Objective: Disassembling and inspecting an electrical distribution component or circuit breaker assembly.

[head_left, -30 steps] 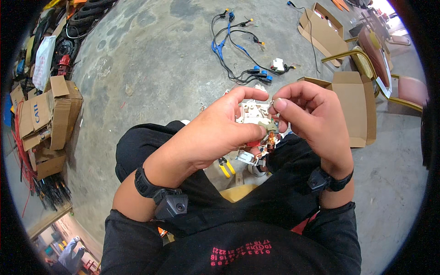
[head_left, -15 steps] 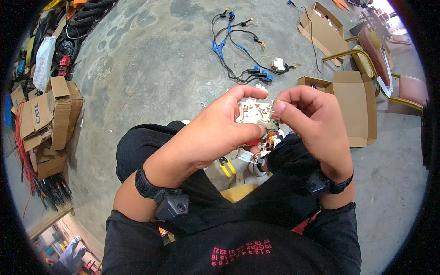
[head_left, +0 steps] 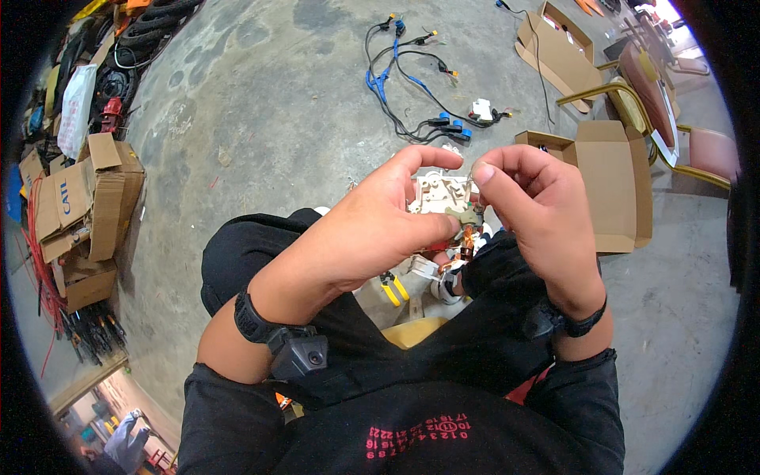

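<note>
An opened circuit breaker (head_left: 437, 194), a cream plastic case with its inner parts bare, lies in my left hand (head_left: 381, 215). My left thumb presses on its near edge, and the fingers curl round its far side and underneath. A copper coil (head_left: 468, 241) and small greenish parts show at its right side. My right hand (head_left: 541, 207) is closed in a pinch at the case's upper right corner. Thumb and forefinger meet there on something thin, too small to make out. Yellow-handled pliers (head_left: 393, 290) lie below, between my legs.
On the floor ahead lie a black and blue cable harness (head_left: 385, 83) and a white block (head_left: 480, 109). Open cardboard boxes (head_left: 621, 186) and chairs (head_left: 707, 154) stand at the right. Worn cartons (head_left: 91, 202) and red cables (head_left: 36, 245) are at the left.
My right hand has shifted very slightly, its pinch staying by the case's corner. The left hand keeps its hold on the circuit breaker.
</note>
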Demonstrator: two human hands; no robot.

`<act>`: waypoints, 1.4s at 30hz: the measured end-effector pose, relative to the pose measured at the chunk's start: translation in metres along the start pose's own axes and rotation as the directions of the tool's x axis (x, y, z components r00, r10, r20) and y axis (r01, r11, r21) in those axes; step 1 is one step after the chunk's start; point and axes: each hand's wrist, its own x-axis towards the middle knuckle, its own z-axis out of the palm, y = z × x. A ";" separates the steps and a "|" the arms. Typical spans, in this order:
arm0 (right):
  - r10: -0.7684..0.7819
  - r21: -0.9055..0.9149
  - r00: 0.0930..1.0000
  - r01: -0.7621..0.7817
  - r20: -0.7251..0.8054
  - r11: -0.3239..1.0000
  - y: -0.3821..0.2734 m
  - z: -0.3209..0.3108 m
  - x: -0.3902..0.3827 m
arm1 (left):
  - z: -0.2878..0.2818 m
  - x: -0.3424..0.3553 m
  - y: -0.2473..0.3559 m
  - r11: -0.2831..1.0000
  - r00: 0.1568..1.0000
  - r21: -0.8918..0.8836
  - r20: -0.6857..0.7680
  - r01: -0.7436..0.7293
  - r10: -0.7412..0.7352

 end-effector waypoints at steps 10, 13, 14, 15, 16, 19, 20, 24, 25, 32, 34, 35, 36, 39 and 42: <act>-0.223 -0.382 0.974 0.196 -0.026 0.903 0.010 0.009 -0.001 | 0.000 -0.001 0.000 1.000 1.000 0.021 0.024 0.018 -0.019; -0.171 -0.326 0.985 0.153 -0.027 0.933 0.008 0.007 0.000 | 0.000 -0.001 0.000 0.999 1.000 0.030 0.028 0.012 -0.013; -0.189 -0.343 0.982 0.172 -0.015 0.923 0.008 0.006 0.000 | -0.001 -0.001 -0.002 0.999 1.000 0.049 0.018 0.009 -0.010; -0.205 -0.359 0.979 0.191 -0.003 0.913 0.008 0.006 0.000 | -0.001 -0.001 -0.002 0.998 1.000 0.068 0.008 0.007 -0.008; -0.205 -0.360 0.979 0.191 -0.002 0.913 0.009 0.005 0.001 | -0.002 -0.001 -0.002 0.998 1.000 0.068 0.007 0.007 -0.007; -0.258 -0.411 0.966 0.246 0.026 0.878 0.010 0.002 0.001 | -0.001 -0.001 0.000 0.997 0.998 0.064 0.048 0.035 -0.038; -0.281 -0.423 0.959 0.272 0.044 0.864 0.010 0.001 0.001 | -0.001 -0.002 0.000 0.997 0.998 0.066 0.040 0.036 -0.038; -0.274 -0.381 0.961 0.264 0.029 0.886 0.009 0.001 0.001 | -0.001 0.000 -0.003 0.996 0.999 0.084 0.028 0.015 -0.017; -0.274 -0.380 0.961 0.264 0.030 0.886 0.009 0.002 0.001 | -0.001 -0.001 -0.003 0.996 0.999 0.084 0.027 0.015 -0.017; -0.181 -0.304 0.983 0.179 0.020 0.936 0.008 0.000 -0.002 | -0.001 -0.003 0.002 0.998 0.999 0.059 0.008 0.034 -0.034; -0.236 -0.359 0.972 0.225 0.013 0.906 0.010 0.001 -0.003 | 0.000 -0.002 0.002 0.996 0.999 0.079 0.007 0.037 -0.038; -0.246 -0.381 0.969 0.234 0.018 0.894 0.010 0.001 -0.003 | 0.000 -0.002 0.001 0.997 0.999 0.068 0.007 0.031 -0.032; -0.256 -0.403 0.966 0.243 0.024 0.882 0.010 0.001 -0.003 | 0.000 -0.002 0.000 0.998 1.000 0.058 0.006 0.026 -0.026; -0.290 -0.432 0.957 0.268 0.016 0.861 0.012 0.003 -0.005 | 0.000 -0.001 -0.001 0.999 1.000 0.030 0.012 0.017 -0.018; -0.343 -0.459 0.939 0.317 0.029 0.830 0.014 0.003 -0.005 | 0.000 -0.001 0.000 0.997 0.999 0.069 0.011 0.035 -0.036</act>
